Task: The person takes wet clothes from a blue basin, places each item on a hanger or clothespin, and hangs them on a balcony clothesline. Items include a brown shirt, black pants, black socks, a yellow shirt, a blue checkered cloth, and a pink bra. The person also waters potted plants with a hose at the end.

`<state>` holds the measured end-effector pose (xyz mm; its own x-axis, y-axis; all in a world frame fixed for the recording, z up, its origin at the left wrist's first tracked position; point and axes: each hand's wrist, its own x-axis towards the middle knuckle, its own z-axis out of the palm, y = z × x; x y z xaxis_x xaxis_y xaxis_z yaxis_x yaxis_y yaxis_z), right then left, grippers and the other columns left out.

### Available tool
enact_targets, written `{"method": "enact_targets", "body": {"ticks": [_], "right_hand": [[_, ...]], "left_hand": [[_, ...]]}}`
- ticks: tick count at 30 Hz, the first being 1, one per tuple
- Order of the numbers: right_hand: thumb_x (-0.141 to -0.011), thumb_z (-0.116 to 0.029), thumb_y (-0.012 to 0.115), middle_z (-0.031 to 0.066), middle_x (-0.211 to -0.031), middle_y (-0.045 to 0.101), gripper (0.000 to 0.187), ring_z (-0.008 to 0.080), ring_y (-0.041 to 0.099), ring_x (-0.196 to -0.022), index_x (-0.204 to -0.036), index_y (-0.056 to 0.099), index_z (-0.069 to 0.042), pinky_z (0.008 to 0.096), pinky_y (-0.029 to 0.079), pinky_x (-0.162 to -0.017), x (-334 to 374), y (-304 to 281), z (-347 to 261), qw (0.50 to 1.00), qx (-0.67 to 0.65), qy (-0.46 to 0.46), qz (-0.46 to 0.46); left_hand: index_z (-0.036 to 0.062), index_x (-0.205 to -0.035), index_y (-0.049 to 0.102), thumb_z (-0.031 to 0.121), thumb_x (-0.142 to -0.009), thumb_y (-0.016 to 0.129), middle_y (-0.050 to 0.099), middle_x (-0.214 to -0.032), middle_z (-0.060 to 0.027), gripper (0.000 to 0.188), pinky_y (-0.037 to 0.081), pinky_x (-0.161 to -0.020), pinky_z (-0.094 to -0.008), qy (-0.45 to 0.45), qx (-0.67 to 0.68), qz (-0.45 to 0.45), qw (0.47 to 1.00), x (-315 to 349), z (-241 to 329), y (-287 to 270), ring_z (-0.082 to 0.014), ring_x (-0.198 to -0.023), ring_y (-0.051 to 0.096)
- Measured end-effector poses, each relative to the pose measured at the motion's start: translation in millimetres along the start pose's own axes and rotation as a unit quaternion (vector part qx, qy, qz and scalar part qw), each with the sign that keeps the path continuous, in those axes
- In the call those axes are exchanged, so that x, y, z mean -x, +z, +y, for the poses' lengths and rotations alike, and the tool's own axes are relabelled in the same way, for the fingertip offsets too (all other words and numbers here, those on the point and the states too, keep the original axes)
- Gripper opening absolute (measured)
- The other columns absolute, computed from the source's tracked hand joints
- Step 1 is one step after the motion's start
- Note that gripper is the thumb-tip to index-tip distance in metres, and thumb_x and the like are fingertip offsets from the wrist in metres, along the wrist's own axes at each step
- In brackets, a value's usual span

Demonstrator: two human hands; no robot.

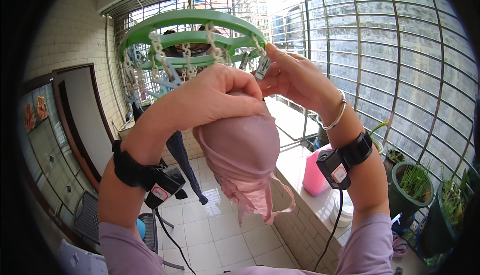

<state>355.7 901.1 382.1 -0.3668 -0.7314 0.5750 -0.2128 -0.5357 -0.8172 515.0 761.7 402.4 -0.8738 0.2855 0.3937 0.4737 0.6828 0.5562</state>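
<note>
A round green clip hanger (195, 17) hangs overhead with several pale clips on chains. My left hand (210, 95) grips the top of a pink padded undergarment (245, 155), which droops below it with straps dangling. My right hand (290, 77) pinches a grey clip (261, 68) at the hanger's right rim, right beside the garment's upper edge. Both wrists carry black straps with small devices.
A dark garment (180, 150) hangs from the hanger behind my left arm. A tiled ledge (300, 175) at right bears a pink jug (314, 175), with potted plants (412, 182) by the metal window grille (390, 50). A dark chair (90, 220) stands low left.
</note>
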Motion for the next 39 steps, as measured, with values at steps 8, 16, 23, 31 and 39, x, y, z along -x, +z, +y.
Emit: {"method": "enact_targets", "body": {"ticks": [8,16,23,31,39], "right_hand": [[-0.093,-0.049,0.049,0.0109,-0.074,0.061,0.051,0.0180,0.060,-0.061,-0.098,0.054,0.002,0.0275,0.047,-0.052,-3.4,26.9,6.0,0.988,-0.099,0.056,-0.108],[-0.095,-0.043,0.049,0.0061,-0.076,0.058,0.042,0.0118,0.057,-0.060,-0.109,0.052,-0.003,0.0232,0.045,-0.049,-0.6,54.5,-0.7,0.997,-0.042,0.031,-0.053],[-0.097,-0.035,0.049,0.0026,-0.076,0.056,0.035,0.0082,0.055,-0.056,-0.110,0.052,-0.003,0.0216,0.045,-0.048,-5.5,59.2,-1.2,0.997,0.010,-0.017,-0.072],[-0.098,-0.030,0.048,0.0039,-0.080,0.063,0.029,0.0059,0.055,-0.056,-0.111,0.052,-0.005,0.0194,0.043,-0.044,-1.8,65.4,-2.8,0.999,-0.029,-0.012,-0.019],[-0.098,-0.033,0.048,0.0005,-0.073,0.059,0.031,0.0034,0.052,-0.053,-0.112,0.052,-0.005,0.0167,0.040,-0.043,1.6,63.1,-7.8,0.998,0.044,-0.023,-0.050]], "left_hand": [[0.0048,-0.086,0.063,0.011,-0.083,0.064,0.061,-0.081,0.0030,0.007,0.044,-0.067,-0.0183,0.002,0.046,0.041,0.998,21.2,7.9,-30.4,-0.0031,-0.075,0.055],[0.0037,-0.088,0.062,0.010,-0.084,0.064,0.061,-0.082,0.0020,0.008,0.044,-0.069,-0.0190,0.004,0.027,0.051,0.998,36.5,-3.5,-39.4,-0.0040,-0.075,0.055],[0.0029,-0.088,0.062,0.011,-0.085,0.063,0.062,-0.083,0.0015,0.009,0.044,-0.069,-0.0192,0.019,-0.001,0.064,0.998,42.3,-7.6,-43.1,-0.0041,-0.076,0.055],[0.0030,-0.087,0.062,0.012,-0.086,0.063,0.060,-0.083,0.0026,0.009,0.043,-0.068,-0.0180,0.027,-0.004,0.087,0.996,42.4,-11.6,-41.6,-0.0028,-0.075,0.053],[0.0035,-0.087,0.062,0.013,-0.087,0.062,0.060,-0.081,0.0035,0.010,0.043,-0.068,-0.0177,0.049,-0.013,0.084,0.995,35.3,-13.2,-38.8,-0.0023,-0.074,0.053]]}}
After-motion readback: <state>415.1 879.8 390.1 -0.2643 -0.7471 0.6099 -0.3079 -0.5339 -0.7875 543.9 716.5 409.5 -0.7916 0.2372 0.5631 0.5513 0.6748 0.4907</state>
